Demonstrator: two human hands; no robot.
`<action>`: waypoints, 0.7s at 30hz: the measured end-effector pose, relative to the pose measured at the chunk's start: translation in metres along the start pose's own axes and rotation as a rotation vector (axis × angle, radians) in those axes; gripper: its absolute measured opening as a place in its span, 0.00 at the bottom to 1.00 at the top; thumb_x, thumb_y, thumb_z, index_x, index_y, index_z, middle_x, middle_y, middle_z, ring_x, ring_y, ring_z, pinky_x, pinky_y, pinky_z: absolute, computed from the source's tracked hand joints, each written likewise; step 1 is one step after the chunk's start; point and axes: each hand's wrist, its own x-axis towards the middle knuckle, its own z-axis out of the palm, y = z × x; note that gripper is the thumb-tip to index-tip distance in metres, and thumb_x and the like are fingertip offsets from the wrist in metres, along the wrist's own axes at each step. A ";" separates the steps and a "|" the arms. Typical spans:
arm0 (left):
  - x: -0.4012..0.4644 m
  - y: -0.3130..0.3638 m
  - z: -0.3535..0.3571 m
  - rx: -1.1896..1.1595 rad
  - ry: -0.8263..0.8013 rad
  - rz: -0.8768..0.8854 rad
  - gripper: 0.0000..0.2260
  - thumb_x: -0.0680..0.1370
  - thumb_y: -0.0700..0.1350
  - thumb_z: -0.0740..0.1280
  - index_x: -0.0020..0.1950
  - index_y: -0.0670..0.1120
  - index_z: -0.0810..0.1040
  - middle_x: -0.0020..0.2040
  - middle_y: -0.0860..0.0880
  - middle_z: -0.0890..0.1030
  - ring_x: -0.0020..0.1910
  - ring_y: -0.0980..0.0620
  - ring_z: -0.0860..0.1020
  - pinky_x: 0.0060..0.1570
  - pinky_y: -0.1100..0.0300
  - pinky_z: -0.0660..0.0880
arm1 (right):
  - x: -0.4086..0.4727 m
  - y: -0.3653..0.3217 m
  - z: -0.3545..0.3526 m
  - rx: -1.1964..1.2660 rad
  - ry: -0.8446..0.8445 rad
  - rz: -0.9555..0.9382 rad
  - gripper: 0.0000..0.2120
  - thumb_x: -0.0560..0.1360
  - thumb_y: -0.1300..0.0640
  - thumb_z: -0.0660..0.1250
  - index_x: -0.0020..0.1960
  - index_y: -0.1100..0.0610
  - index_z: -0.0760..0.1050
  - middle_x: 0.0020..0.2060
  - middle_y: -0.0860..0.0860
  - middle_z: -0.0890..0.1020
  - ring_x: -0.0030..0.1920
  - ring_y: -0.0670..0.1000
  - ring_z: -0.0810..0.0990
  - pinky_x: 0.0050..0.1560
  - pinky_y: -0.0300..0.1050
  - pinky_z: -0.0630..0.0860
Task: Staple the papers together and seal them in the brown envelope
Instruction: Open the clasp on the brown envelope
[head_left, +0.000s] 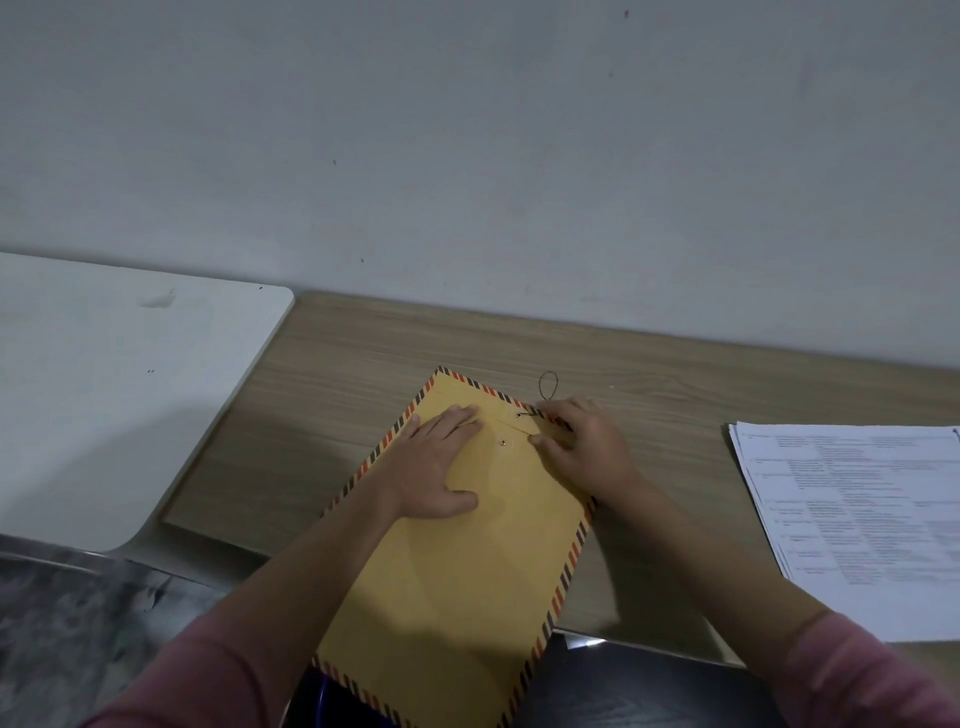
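Observation:
A brown envelope (467, 571) with a red and dark striped border lies slanted on the wooden table (363, 364), its near end hanging over the table edge. My left hand (436, 467) lies flat on its upper part, fingers straight, pressing the folded flap down. My right hand (587, 447) rests at the envelope's top right corner, fingers curled on the flap edge beside the black closure string (545, 387). The string runs from the upper button (519, 414) and loops onto the table. A second button (502, 442) sits just below. No papers show inside the envelope.
A stack of printed papers (857, 519) lies at the table's right side. A white board (119, 395) overlaps the table's left end. A pale wall (467, 156) rises behind. Dark floor shows below the table edge.

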 end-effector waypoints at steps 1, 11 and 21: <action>0.001 0.001 0.000 -0.007 -0.012 -0.001 0.45 0.61 0.65 0.56 0.76 0.52 0.53 0.78 0.57 0.47 0.77 0.57 0.46 0.73 0.46 0.42 | 0.000 0.001 -0.001 0.004 0.009 -0.006 0.20 0.71 0.47 0.69 0.61 0.51 0.75 0.51 0.49 0.80 0.53 0.50 0.74 0.56 0.50 0.72; 0.012 0.020 0.008 0.054 -0.058 -0.178 0.46 0.66 0.76 0.55 0.77 0.55 0.46 0.77 0.58 0.37 0.76 0.56 0.36 0.69 0.36 0.35 | -0.006 0.003 -0.011 -0.016 0.153 -0.079 0.09 0.76 0.62 0.63 0.55 0.60 0.77 0.48 0.57 0.83 0.47 0.57 0.81 0.46 0.45 0.74; 0.044 0.033 -0.025 0.151 -0.385 -0.187 0.45 0.71 0.58 0.70 0.74 0.63 0.39 0.76 0.48 0.30 0.76 0.46 0.36 0.72 0.39 0.40 | -0.049 0.028 -0.018 -0.079 0.102 0.012 0.18 0.73 0.61 0.64 0.62 0.59 0.74 0.55 0.59 0.77 0.51 0.60 0.77 0.44 0.49 0.75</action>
